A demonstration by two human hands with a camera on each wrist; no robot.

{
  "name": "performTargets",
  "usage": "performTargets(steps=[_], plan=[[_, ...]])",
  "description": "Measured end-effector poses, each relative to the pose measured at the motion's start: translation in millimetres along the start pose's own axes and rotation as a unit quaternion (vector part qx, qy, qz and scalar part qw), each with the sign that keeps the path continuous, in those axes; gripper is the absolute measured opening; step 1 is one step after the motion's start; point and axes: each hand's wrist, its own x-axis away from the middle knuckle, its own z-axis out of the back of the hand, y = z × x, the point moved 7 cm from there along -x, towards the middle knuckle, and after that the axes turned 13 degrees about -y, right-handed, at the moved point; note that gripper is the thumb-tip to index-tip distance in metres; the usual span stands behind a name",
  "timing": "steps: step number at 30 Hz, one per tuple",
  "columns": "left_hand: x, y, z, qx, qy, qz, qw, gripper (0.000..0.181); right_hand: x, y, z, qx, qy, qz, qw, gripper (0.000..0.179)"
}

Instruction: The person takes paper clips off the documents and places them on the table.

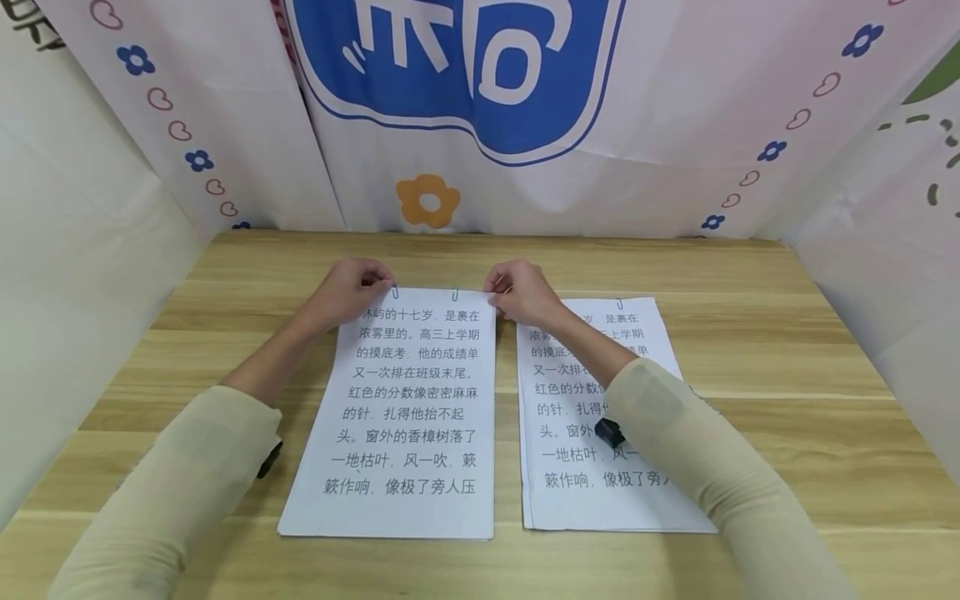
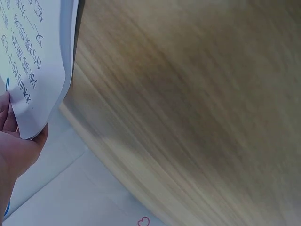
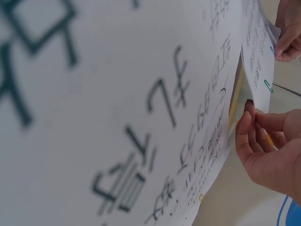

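A stack of printed sheets (image 1: 412,512) lies on the table in the head view, left of the middle. At its top left corner my left hand (image 1: 347,290) pinches the paper, close to a blue paper clip (image 1: 395,292). My right hand (image 1: 523,292) pinches the top right corner between thumb and fingers. Between the hands, a green paper clip (image 3: 268,85) sits on the top edge. The left wrist view shows the sheets' corner (image 2: 35,127) held between the left thumb and fingers. Under my right forearm lies a second printed stack (image 1: 592,508), partly hidden.
One paper clip (image 1: 619,303) is on the second stack's top edge. Both stacks rest on a wood-grain table (image 1: 765,350). A white printed backdrop (image 1: 600,196) rises behind the table's far edge, with white side panels left and right. Each sleeve has a small black object near the wrist.
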Motion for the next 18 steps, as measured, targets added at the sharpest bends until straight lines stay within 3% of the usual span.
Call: performTargets(steps=[18], plan=[[-0.4, -0.5, -0.4, 0.003, 0.026, -0.011, 0.9996, 0.019, -0.5, -2.2, 1.0, 0.004, 0.003, 0.003, 1.0000, 0.011]])
